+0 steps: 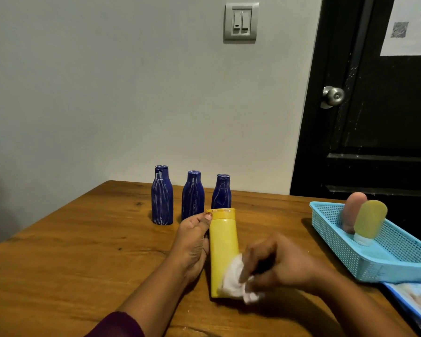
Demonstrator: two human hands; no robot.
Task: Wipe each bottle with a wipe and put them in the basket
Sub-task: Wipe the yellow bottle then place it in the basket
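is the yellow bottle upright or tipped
Tipped, not upright: the yellow bottle lies lengthwise, cap pointing away, left hand gripping its side, right hand holding a wipe to its near end.

Glossy wood table (83, 239); perforated plastic basket (399, 261); smooth yellow bottle (223, 242); soft white wipe (233, 278).

Motion blur is smearing the right hand (277, 261) and the crumpled white wipe (233, 278) it is pinching, so its fingertips are running together. The left hand (192, 242) is wrapping its fingers out of sight behind the tall yellow plastic bottle (223, 242). That bottle's cap is covering the base of the rightmost dark blue plastic bottle (221, 193). The right edge is cutting off the light blue mesh plastic basket (345, 242) and a glossy blue packet (413, 302).
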